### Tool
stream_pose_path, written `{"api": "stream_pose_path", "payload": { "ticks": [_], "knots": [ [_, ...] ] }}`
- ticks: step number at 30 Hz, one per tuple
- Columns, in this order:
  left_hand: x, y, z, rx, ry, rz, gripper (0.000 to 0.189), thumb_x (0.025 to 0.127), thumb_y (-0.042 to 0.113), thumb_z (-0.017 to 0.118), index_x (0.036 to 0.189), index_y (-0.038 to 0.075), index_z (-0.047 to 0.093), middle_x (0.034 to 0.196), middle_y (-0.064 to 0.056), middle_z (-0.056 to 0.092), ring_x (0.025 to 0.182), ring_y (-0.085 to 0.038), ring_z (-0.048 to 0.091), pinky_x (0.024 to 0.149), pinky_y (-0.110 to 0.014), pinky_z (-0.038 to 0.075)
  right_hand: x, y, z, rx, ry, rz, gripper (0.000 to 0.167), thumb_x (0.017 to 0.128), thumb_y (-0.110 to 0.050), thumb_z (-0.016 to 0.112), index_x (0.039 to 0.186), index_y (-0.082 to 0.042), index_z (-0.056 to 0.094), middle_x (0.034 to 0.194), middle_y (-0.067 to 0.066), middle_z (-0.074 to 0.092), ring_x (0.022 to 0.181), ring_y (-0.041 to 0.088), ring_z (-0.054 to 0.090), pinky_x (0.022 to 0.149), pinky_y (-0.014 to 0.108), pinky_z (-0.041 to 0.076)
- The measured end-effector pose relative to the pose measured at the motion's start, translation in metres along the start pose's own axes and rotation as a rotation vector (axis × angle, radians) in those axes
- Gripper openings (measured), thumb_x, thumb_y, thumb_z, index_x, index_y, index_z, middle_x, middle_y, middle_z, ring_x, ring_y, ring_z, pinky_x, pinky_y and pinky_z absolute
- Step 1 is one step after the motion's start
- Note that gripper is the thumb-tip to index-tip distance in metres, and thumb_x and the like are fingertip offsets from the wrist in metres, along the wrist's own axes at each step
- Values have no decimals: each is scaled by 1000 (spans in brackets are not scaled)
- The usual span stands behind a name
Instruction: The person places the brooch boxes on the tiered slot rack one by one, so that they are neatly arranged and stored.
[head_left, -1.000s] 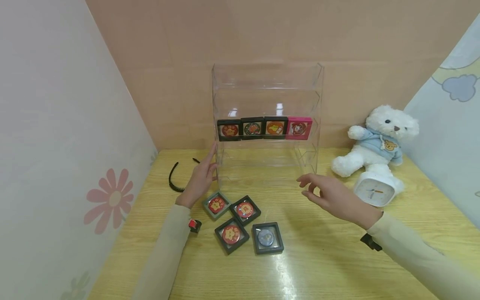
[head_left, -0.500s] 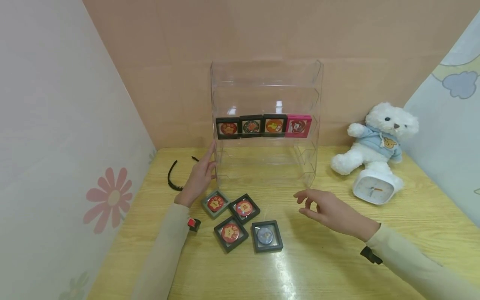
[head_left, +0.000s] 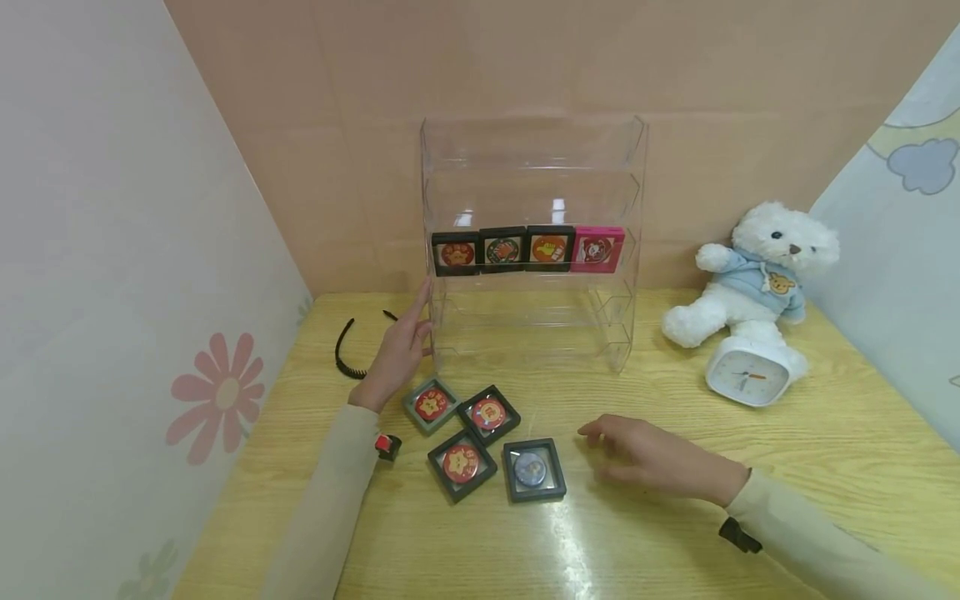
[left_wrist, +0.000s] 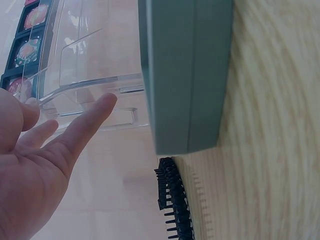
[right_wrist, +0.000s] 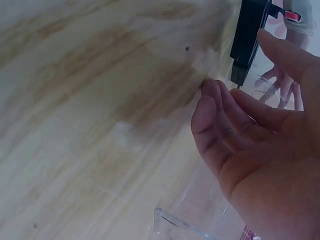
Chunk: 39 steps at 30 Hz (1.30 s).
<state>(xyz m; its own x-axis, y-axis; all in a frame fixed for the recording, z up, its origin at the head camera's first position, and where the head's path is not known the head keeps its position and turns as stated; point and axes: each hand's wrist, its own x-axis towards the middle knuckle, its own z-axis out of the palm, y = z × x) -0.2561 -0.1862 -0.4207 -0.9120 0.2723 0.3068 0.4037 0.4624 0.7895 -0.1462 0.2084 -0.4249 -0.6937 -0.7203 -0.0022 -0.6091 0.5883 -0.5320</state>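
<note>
My left hand rests its straight fingers against the left side of a clear acrylic display rack. A row of framed badges fills one tier: black-framed ones and, at the right end, a pink-framed badge. Over the table, my right hand holds nothing, its fingers loosely bent. Nearest to it lies a dark-framed blue badge, just left of the fingertips and apart from them. Farther left lie a grey-green framed red badge and two dark-framed red badges, one upper and one lower.
A black toothed headband lies behind my left wrist, partly hidden. At the right, a white teddy bear in a blue hoodie sits with a white clock before it. Walls stand behind and at both sides of the wooden table.
My right hand has moved down and slightly left, from near the rack's lower right corner towards the blue badge. My left hand stays at the rack's side.
</note>
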Motion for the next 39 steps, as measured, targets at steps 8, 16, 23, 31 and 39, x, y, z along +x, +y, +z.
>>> {"api": "stream_pose_path", "payload": {
  "ticks": [8,16,23,31,39],
  "knots": [
    [-1,1,-1,9,0,8,73,108,6,41,163,40,6,167,6,15,131,-38,50,79,-33,62,5,-3,11,12,-14,-25,51,92,-36,76,129,-4,62,109,-6,59,92,8,55,82,31,57],
    [-1,0,0,5,-1,5,73,108,5,41,163,39,6,167,6,15,128,-36,53,79,-33,63,12,-7,18,34,-20,-41,56,93,-41,74,133,-4,60,102,-8,52,86,6,49,71,23,50],
    [-1,-1,0,7,-2,3,73,109,6,41,163,41,6,167,2,14,130,-37,52,81,-33,62,17,-9,22,28,-27,-14,63,89,-46,77,136,-9,59,104,-12,50,88,6,50,74,23,50],
    [0,-3,1,23,1,28,74,108,5,41,163,39,5,167,0,15,130,-38,52,80,-34,62,21,-10,24,20,-38,-10,68,88,-48,76,140,-9,56,115,-11,53,97,5,52,87,30,55],
    [-1,0,0,25,-3,6,74,108,6,41,163,39,5,167,4,14,126,-38,54,80,-33,62,24,-12,25,32,-40,-12,72,86,-51,77,141,-9,56,122,-11,55,110,7,55,102,40,52]
  ]
}}
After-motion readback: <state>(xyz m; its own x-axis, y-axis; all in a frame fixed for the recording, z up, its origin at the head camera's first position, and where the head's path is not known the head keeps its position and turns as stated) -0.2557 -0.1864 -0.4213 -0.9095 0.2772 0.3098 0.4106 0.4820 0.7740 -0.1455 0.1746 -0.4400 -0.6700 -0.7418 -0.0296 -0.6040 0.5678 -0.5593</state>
